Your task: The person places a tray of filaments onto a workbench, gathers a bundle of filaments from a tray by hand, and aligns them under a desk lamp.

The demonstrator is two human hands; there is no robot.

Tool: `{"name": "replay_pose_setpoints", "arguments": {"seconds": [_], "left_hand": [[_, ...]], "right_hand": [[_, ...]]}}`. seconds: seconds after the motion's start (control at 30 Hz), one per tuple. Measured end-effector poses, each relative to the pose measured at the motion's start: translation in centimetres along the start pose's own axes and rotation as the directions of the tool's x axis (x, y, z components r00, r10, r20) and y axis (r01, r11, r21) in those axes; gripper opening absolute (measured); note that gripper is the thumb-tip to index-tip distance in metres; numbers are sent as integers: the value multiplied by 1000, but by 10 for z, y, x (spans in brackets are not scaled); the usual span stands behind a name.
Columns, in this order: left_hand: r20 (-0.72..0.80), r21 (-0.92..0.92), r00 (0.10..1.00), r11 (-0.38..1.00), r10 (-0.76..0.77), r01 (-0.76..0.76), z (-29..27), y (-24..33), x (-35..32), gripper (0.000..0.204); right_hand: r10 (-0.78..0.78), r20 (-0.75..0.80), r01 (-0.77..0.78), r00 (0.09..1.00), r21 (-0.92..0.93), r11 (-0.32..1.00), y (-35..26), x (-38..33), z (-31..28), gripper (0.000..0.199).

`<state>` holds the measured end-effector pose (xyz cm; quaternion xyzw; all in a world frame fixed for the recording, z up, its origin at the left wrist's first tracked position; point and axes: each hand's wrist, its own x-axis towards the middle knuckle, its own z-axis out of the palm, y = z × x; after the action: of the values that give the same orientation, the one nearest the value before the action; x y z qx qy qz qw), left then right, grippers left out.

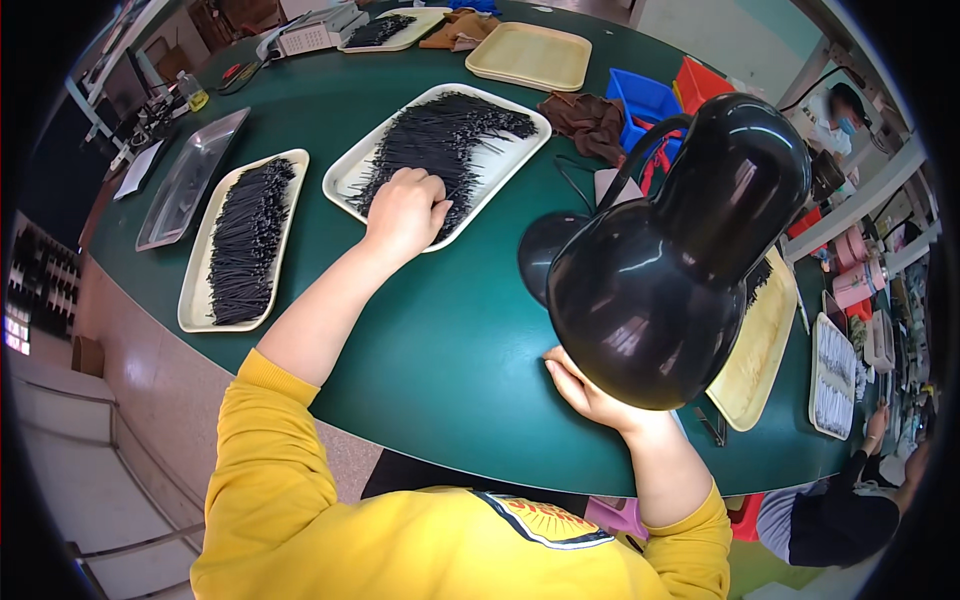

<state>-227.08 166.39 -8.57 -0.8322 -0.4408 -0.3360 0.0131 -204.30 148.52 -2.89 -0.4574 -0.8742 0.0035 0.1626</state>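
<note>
My left hand rests at the near edge of a cream tray with its fingers curled closed into a heap of thin black wire-like pieces. Whatever those fingers pinch is hidden under the hand. Below the black desk lamp, my right hand is near the table's front edge. Its visible fingers are bent and close together; the lampshade covers the rest and anything held. To the left, a second cream tray carries more black pieces in a dense row.
An empty-looking clear tray lies far left. Right of the lamp are a yellowish tray and a tray of whitish pieces. Blue bin, brown cloth and stacked trays sit behind. Another person works at right.
</note>
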Motion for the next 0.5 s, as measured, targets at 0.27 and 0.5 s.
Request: {"name": "replay_pose_setpoints", "arguments": {"seconds": [0.27,0.5], "left_hand": [[-23,116,988,982,150,-147,-30,-25,13,14],[167,-110,986,994,30,-11,-45,-17,-19,20]], "right_hand": [[50,79,-31,996,-219,975,6,-1,9,35],[39,-44,-38,998,25,999,16,-2,28,43]]}}
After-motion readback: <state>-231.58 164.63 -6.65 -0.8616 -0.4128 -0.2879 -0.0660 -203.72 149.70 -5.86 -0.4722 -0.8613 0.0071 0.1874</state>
